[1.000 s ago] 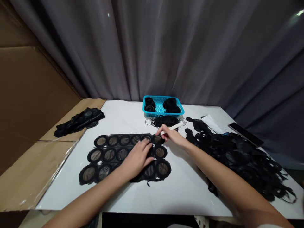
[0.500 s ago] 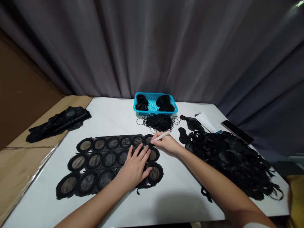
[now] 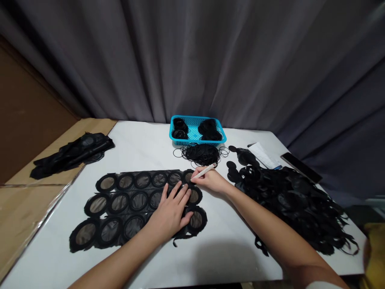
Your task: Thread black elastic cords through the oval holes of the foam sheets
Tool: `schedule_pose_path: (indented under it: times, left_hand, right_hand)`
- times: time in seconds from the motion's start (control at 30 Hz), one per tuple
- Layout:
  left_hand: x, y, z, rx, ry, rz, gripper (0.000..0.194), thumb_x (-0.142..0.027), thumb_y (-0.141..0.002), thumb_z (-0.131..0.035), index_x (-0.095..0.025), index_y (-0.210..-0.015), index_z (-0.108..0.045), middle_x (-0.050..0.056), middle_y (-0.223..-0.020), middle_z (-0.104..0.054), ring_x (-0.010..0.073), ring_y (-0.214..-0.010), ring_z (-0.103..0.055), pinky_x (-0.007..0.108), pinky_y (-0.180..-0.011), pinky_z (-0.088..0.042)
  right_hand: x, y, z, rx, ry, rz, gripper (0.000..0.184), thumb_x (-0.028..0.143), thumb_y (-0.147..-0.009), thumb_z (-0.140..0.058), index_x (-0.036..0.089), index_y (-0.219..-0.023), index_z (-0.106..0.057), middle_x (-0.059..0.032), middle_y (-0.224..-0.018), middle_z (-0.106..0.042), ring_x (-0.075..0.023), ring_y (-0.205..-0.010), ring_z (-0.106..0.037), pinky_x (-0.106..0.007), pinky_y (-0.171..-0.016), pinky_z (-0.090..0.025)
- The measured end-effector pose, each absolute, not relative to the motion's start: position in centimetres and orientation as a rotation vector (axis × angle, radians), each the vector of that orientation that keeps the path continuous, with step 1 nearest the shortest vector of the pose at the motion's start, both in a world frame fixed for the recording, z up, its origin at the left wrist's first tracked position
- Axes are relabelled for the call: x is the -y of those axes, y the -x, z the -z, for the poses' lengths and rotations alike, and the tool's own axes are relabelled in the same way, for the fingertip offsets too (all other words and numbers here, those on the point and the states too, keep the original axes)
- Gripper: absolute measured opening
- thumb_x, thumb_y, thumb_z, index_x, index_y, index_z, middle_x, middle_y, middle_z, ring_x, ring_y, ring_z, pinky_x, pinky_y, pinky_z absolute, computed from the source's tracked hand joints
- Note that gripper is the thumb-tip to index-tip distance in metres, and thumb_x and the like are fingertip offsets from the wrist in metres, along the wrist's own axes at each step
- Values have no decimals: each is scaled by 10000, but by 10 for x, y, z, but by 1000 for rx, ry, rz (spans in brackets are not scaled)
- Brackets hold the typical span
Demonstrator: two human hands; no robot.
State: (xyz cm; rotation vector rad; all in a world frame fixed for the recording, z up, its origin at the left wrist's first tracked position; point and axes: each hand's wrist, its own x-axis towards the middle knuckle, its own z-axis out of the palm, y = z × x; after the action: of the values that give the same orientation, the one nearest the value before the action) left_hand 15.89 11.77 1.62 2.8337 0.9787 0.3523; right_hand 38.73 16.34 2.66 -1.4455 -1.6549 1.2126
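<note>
A thin black sheet with rows of round, ring-edged shapes lies flat on the white table. My left hand rests on its right part, palm down with fingers spread, covering some of the rings. In my right hand is a white pen-like tool, gripped like a pen. Its tip meets the ring at the sheet's far right corner; the exact tip shape is too small to make out. Just beyond that hand sits a heap of thin black rings.
A blue plastic basket holding black rings stands at the back. To the right is a large pile of black scraps, with a white paper and a dark flat object behind. A folded black sheet lies on cardboard at left.
The view has shifted very slightly. Both hands keep practically the same place, the left flat on the sheet and the right with the pen-like tool at the corner ring.
</note>
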Motion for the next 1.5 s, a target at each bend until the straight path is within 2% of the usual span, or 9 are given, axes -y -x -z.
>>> schedule_pose_path:
  times: [0.13,0.33,0.53,0.6,0.7,0.8,0.93,1.1,1.5]
  left_hand:
    - [-118,-158,-16,-975,-2823,-335,530,-411,-968,-514,-173,-1440,-474,100,-1514,-471,322,-1452,-313,599,-1192,-137]
    - [-116,-158,-14,-973,-2803,-364,555,-438,-968,-516,-176,-1454,-456,106,-1510,-476,327,-1445,-329,601,-1193,-122]
    - [-114,-157,-15,-970,-2802,-354,563,-480,-975,-508,-176,-1445,-453,103,-1509,-478,313,-1446,-334,596,-1191,-147]
    - [-114,-154,-18,-959,-2835,-342,568,-479,-980,-506,-170,-1452,-441,118,-1514,-469,306,-1447,-339,582,-1183,-197]
    - [-113,-145,-17,-1060,-2898,-348,591,-460,-980,-518,-131,-1462,-425,173,-1537,-419,318,-1449,-335,565,-1163,-258]
    - [-111,-133,-8,-1272,-2911,-395,633,-479,-957,-554,-99,-1452,-446,216,-1535,-403,357,-1448,-327,587,-1159,-246]
    - [-108,-123,0,-1363,-2889,-371,637,-509,-950,-548,-139,-1461,-459,182,-1552,-391,351,-1449,-328,605,-1164,-220]
    - [-107,-123,-2,-1383,-2826,-340,634,-557,-967,-482,-172,-1470,-455,147,-1573,-365,327,-1466,-299,600,-1166,-217]
    - [-108,-123,2,-1373,-2811,-379,634,-543,-965,-493,-173,-1477,-443,142,-1572,-370,324,-1464,-303,598,-1169,-204]
  right_hand:
    - [-162,-382,-29,1777,1430,-1105,120,256,-822,-645,194,-731,-596,-5,-723,-618,-158,-681,-532,-268,-611,-391]
    - [-145,-364,-45,2209,1426,-542,150,107,-809,-598,230,-755,-532,-46,-836,-660,-229,-846,-552,-339,-784,-416]
    - [-169,-400,-73,1823,1665,-244,168,167,-949,-381,176,-911,-544,-184,-1035,-654,-297,-945,-560,-423,-842,-388]
    - [-177,-398,-77,1814,1632,-285,168,214,-956,-405,181,-906,-562,-140,-1010,-684,-255,-885,-601,-370,-793,-427]
    - [-181,-373,-69,1940,1450,-613,130,224,-911,-491,193,-861,-607,-48,-894,-722,-178,-749,-631,-269,-657,-446]
    - [-179,-348,-53,2007,1262,-939,109,206,-872,-541,184,-813,-631,-35,-888,-735,-157,-735,-628,-243,-636,-436]
    - [-179,-338,-39,1966,1241,-1121,76,209,-842,-592,183,-780,-629,-34,-899,-724,-149,-739,-614,-247,-655,-445]
    - [-182,-338,-35,1962,1222,-1190,62,237,-820,-626,177,-811,-636,-16,-819,-662,-130,-658,-568,-239,-599,-439]
    - [-185,-334,-42,1953,1248,-1274,92,255,-818,-635,173,-787,-606,-8,-789,-655,-113,-604,-547,-228,-564,-427]
